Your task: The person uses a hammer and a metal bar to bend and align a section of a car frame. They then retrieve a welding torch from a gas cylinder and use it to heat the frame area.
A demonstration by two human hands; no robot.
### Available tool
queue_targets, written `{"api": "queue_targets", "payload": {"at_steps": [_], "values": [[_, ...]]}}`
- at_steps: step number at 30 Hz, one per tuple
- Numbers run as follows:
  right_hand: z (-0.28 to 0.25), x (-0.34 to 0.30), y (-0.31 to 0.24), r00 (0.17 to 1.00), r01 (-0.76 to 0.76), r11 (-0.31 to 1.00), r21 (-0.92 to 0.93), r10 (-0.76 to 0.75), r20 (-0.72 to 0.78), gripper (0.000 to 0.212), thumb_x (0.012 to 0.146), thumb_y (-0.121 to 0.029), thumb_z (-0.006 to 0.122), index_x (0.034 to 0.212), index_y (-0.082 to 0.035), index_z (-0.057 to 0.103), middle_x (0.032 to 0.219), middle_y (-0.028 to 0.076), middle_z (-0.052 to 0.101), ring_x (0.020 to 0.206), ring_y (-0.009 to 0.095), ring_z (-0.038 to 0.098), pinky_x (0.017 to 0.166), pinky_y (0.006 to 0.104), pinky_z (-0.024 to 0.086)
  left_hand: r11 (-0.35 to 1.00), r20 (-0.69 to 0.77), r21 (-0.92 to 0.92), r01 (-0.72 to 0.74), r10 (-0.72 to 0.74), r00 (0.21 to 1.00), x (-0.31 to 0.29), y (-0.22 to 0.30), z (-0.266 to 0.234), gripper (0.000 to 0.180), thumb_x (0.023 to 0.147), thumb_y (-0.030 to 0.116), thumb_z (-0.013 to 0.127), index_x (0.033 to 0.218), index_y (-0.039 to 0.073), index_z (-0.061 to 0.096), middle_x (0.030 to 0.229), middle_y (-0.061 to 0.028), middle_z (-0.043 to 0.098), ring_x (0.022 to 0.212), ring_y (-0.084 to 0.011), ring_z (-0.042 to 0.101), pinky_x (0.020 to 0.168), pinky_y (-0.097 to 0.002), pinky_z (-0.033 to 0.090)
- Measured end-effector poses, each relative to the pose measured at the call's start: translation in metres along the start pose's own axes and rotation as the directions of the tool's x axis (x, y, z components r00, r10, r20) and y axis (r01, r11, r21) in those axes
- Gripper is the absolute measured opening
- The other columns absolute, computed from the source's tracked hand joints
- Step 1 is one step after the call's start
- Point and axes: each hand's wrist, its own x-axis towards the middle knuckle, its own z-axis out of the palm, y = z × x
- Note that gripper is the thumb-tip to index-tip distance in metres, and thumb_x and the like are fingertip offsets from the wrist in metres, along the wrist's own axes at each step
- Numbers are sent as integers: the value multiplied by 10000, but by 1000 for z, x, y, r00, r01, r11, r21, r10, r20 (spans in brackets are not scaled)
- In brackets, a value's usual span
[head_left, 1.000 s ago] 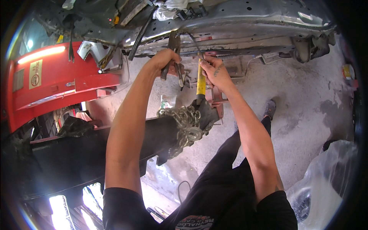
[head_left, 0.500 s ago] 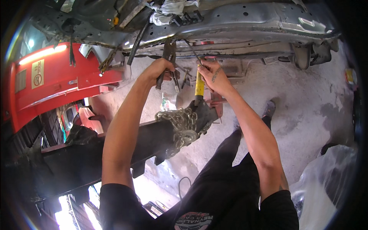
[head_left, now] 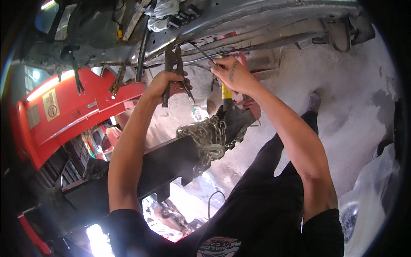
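Head view: pliers (head_left: 169,62) stand at the lower edge of the grey car body (head_left: 214,23), top centre, handles hanging down. L hand (head_left: 171,83) has its fingers wrapped round the handles. R hand (head_left: 233,75) – fingers pinched narrow – holds a thin dark rod (head_left: 201,52), its far end up at the same edge, just right of the pliers.

Progress, prob. mid-job: both tools are up at the edge & neither is set down. Whether the pliers' jaws bite the metal, or how the rod end sits, can't tell – too small. No finished result shows, so amt left is unclear.

Further out: yellow post (head_left: 226,91) below R hand, contact w/ it unclear; chain (head_left: 207,132) heaped over the end of a black beam (head_left: 160,156); red cabinet (head_left: 77,107) off to the left; pale floor (head_left: 291,105) underneath.
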Motion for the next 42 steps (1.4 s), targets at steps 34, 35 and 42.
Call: {"api": "queue_targets", "payload": {"at_steps": [34, 35, 42], "values": [[-55, 18, -21, 957, -192, 980, 46, 177, 232, 357, 977, -218, 470, 703, 8, 504, 474, 38, 438, 302, 165, 431, 317, 346, 363, 1000, 78, -11, 7, -6, 997, -2, 6, 7, 319, 868, 60, 555, 1161, -61, 516, 1012, -190, 614, 963, -349, 635, 952, -498, 482], [-56, 20, -18, 957, -168, 985, 34, 155, 244, 358, 976, -217, 470, 698, 7, 503, 475, 38, 437, 302, 166, 434, 316, 345, 362, 1000, 57, 8, 10, -10, 998, -3, 9, 9, 316, 865, 54, 550, 1159, -59, 515, 1003, -187, 614, 960, -346, 635, 947, -495, 485], [-62, 16, -18, 960, -129, 992, 14, 121, 254, 369, 968, -221, 465, 675, 1, 506, 442, 47, 435, 309, 181, 456, 333, 352, 380, 998, 77, 66, -3, -2, 997, -2, 7, 11, 364, 805, 80, 554, 1152, -24, 518, 1002, -167, 615, 988, -341, 629, 947, -515, 471]]}}
